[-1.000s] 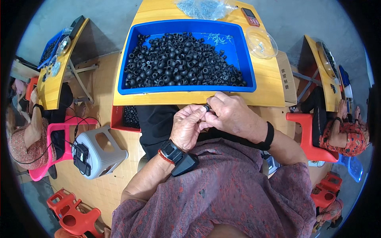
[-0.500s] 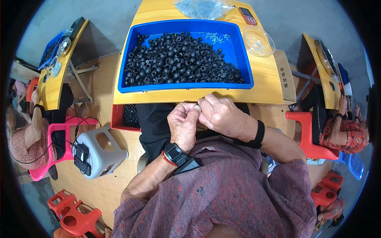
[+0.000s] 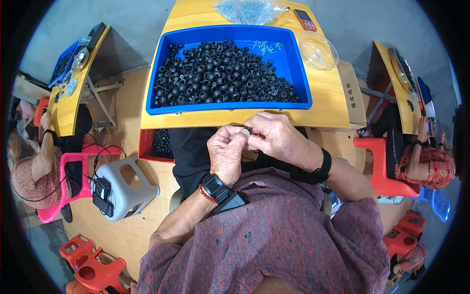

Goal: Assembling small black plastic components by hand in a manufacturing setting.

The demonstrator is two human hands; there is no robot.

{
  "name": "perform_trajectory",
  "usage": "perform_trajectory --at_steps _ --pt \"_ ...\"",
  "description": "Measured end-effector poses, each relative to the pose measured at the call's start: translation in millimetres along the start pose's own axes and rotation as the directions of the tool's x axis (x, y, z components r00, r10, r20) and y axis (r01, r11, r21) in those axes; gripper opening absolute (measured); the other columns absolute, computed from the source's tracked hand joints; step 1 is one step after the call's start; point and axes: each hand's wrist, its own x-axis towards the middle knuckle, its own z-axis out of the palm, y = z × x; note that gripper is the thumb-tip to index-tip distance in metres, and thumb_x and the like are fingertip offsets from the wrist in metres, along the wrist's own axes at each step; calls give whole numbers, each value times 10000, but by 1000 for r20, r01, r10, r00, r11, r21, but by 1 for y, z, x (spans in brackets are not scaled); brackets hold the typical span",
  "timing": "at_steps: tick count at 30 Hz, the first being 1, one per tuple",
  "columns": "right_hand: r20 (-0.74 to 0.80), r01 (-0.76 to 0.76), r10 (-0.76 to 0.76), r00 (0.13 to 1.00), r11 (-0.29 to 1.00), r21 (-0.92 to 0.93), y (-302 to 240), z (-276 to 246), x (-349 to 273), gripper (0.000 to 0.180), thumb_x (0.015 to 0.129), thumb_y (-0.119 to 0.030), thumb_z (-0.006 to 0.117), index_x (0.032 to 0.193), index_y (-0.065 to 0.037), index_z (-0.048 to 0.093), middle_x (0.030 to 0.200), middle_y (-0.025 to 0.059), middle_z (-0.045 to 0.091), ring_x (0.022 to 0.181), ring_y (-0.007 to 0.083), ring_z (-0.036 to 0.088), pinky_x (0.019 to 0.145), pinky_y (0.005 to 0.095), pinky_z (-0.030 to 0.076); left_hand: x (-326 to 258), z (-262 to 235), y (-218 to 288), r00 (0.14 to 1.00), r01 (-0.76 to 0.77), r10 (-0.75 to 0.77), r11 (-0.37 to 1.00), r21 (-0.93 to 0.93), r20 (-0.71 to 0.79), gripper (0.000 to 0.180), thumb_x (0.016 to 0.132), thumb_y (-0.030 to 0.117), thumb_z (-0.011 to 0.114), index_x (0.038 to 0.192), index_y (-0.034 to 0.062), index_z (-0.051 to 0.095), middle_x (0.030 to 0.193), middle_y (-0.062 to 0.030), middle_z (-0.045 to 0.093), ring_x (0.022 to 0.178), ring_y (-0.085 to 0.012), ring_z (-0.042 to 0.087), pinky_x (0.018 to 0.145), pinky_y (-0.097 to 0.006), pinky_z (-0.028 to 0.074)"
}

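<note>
Item: small black rubber grommet (image 3: 247, 130), pinched between both hands just in front of the near edge of the yellow bench (image 3: 323, 110), over the lap and clear of the tray

Left hand (image 3: 226, 153): fingers curled in, thumb and forefinger closed toward the grommet; a black wristwatch (image 3: 215, 186) and a red bead bracelet (image 3: 207, 195) on the wrist

Right hand (image 3: 274, 138): fingertips closed on the same piece from the other side, a black band (image 3: 319, 171) on the wrist; the two hands touch at the fingertips

Stock: blue plastic tray (image 3: 299, 78) on the bench, heaped with like black rubber pieces (image 3: 220, 76); a clear dish (image 3: 318, 50) beside it at the right, a clear bag of small pale parts (image 3: 247, 10) behind it; a red bin (image 3: 147, 149) below the bench edge at the left, also holding dark pieces

Step, as judged: one piece is being fitted or worked at the fingertips, apparently with a small light part against it. The next move would seem to call for a firm pinch and fine alignment, then a free hand for another piece

Hard to make out: the grommet is mostly covered by fingers; what the light part is cannot be told; the exact hold of each fingertip cannot be told; the bin's contents are partly hidden under the bench; seated people at the side benches are cut off by the rim
</note>
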Motion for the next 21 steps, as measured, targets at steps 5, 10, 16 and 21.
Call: perform_trajectory --at_steps 5,10,16,21 --pt "-8 5 -5 1000 1000 0 0 2 2 159 804 -108 666 857 24 596 784 189 601 757 374 613 672 447 492 2 -6 -5 1000 -19 19 1000 19 -2 68 938 60 617 910 2 598 810 -87 674 670 -171 674 637 -292 566" --pt "4 18 -18 1000 1000 -8 1 2 5 165 808 -122 655 836 28 591 784 199 612 768 382 609 680 462 485 2 -8 -6 1000 -12 12 1000 -1 5 67 940 59 613 919 -3 595 816 -93 673 674 -180 678 656 -309 581" --pt "55 40 -39 998 999 -17 6 4 6 179 823 -130 641 826 40 584 790 212 614 764 400 611 674 471 482 1 -1 -3 998 -4 3 1000 -28 -55 83 912 46 635 856 -13 618 789 -71 666 650 -123 639 639 -268 562" --pt "69 32 -25 997 994 -102 5 13 4 159 830 -105 624 843 43 568 805 221 616 761 405 620 671 465 502 2 -5 -5 995 -35 41 998 59 -92 81 909 51 637 847 1 629 777 -48 664 635 -90 600 616 -240 506"
